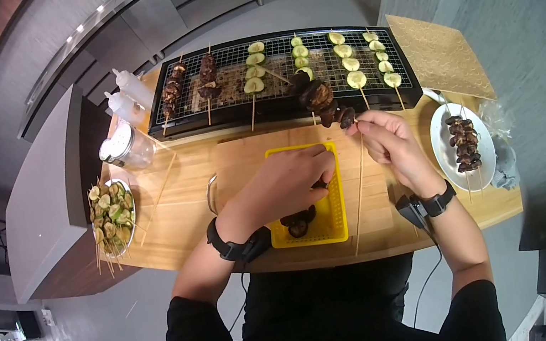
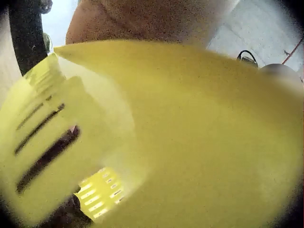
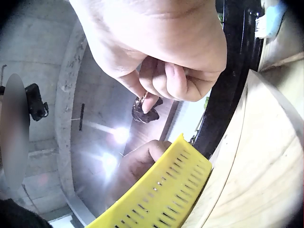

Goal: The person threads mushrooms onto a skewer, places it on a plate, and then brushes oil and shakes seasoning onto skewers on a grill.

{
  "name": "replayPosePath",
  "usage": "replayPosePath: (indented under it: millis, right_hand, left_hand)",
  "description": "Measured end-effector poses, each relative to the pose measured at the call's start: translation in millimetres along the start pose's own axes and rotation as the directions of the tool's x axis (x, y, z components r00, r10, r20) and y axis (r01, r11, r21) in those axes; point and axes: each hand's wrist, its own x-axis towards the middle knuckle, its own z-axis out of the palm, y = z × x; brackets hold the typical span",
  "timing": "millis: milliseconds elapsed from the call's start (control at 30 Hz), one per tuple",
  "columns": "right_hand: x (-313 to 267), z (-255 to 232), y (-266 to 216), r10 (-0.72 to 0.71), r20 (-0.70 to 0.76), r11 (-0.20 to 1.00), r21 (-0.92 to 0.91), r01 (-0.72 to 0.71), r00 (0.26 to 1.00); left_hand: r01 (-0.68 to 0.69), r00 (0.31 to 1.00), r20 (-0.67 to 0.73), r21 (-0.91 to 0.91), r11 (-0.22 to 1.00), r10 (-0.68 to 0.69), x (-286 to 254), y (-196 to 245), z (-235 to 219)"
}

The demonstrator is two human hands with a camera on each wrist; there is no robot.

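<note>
My right hand point(image 1: 391, 143) pinches a wooden skewer point(image 1: 362, 192) between thumb and fingertips. Several dark brown mushroom pieces point(image 1: 319, 98) are threaded on its far part, which overlaps the grill in the head view. My left hand point(image 1: 285, 179) reaches over the yellow slotted basket point(image 1: 329, 222), its curled fingers gripping a dark mushroom piece point(image 1: 319, 184) that is mostly hidden. More mushroom pieces point(image 1: 298, 222) lie in the basket. The right wrist view shows the pinching fingertips point(image 3: 149, 102) close to the threaded mushroom; basket walls fill most of the left wrist view.
Behind the basket stands a black grill point(image 1: 232, 116) bearing cucumber-slice skewers point(image 1: 352, 63) and dark skewers point(image 1: 206, 73). A white plate point(image 1: 441, 142) of mushroom skewers sits at right. At left are a plate of green-slice skewers point(image 1: 110, 212), a jar point(image 1: 132, 149) and squeeze bottles point(image 1: 125, 108).
</note>
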Motion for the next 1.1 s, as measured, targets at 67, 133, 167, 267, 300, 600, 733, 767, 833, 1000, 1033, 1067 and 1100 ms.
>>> replayPosePath:
  millis: [67, 133, 167, 267, 300, 600, 733, 767, 833, 1000, 1033, 1067, 1100]
  right_hand:
    - [1.3, -0.3, 0.9, 0.002, -0.002, 1.000, -0.002, -0.002, 1.000]
    - [1.8, 1.3, 0.0, 0.004, -0.003, 1.000, 0.001, -0.004, 1.000]
    - [1.1, 1.6, -0.4, 0.007, -0.005, 1.000, 0.002, -0.007, 1.000]
    - [0.6, 1.5, -1.2, 0.026, -0.024, 1.000, 0.017, -0.026, 0.999]
    - [1.2, 1.2, -1.6, 0.023, -0.014, 0.999, 0.026, -0.023, 1.000]
    - [-1.5, 2.5, 0.5, 0.032, 0.025, 0.999, 0.017, -0.033, 0.999]
    - [-3.1, 3.8, 0.1, 0.047, 0.034, 0.999, -0.015, -0.047, 0.998]
    - [-3.0, 4.1, 0.0, 0.047, 0.045, 0.999, -0.017, -0.046, 0.998]
    - [-2.8, 5.3, 0.0, 0.052, 0.063, 0.998, -0.030, -0.050, 0.997]
    - [-3.2, 4.3, 0.7, 0.054, 0.078, 0.997, -0.051, -0.050, 0.996]
    - [-2.5, 4.3, 0.9, 0.051, 0.077, 0.998, -0.050, -0.048, 0.996]
    - [-2.2, 4.0, 1.3, 0.050, 0.075, 0.998, -0.049, -0.047, 0.996]
    - [-2.5, 3.5, 1.7, 0.050, 0.073, 0.998, -0.049, -0.047, 0.996]
  left_hand:
    - [0.047, 0.999, 0.019, -0.058, 0.997, -0.046, -1.5, 1.2, -7.0]
    - [0.125, 0.992, 0.016, -0.157, 0.980, -0.124, -5.7, 7.5, -16.9]
    - [0.102, 0.992, -0.045, -0.259, 0.960, -0.118, -6.6, 3.8, -18.3]
    - [-0.016, 0.966, -0.227, -0.521, 0.854, -0.120, -7.8, -19.4, -23.1]
    - [-0.072, 0.950, -0.288, -0.578, 0.813, -0.121, -8.6, -30.9, -24.3]
    - [-0.493, 0.809, -0.517, -0.856, 0.154, -0.279, -16.9, -70.7, -28.8]
    - [-0.507, 0.804, -0.496, -0.860, 0.058, -0.329, -20.0, -86.9, -23.3]
    - [-0.512, 0.806, -0.493, -0.858, 0.032, -0.327, -20.6, -90.5, -22.9]
    - [-0.517, 0.804, -0.489, -0.856, 0.009, -0.338, -21.0, -91.6, -22.9]
    - [-0.517, 0.805, -0.493, -0.856, 0.016, -0.330, -18.4, -90.6, -21.6]
    - [-0.518, 0.806, -0.494, -0.855, 0.016, -0.326, -18.1, -91.9, -20.6]
    - [-0.519, 0.807, -0.495, -0.855, 0.015, -0.323, -18.5, -92.7, -20.0]
    - [-0.513, 0.804, -0.488, -0.858, 0.019, -0.341, -19.1, -92.8, -19.9]
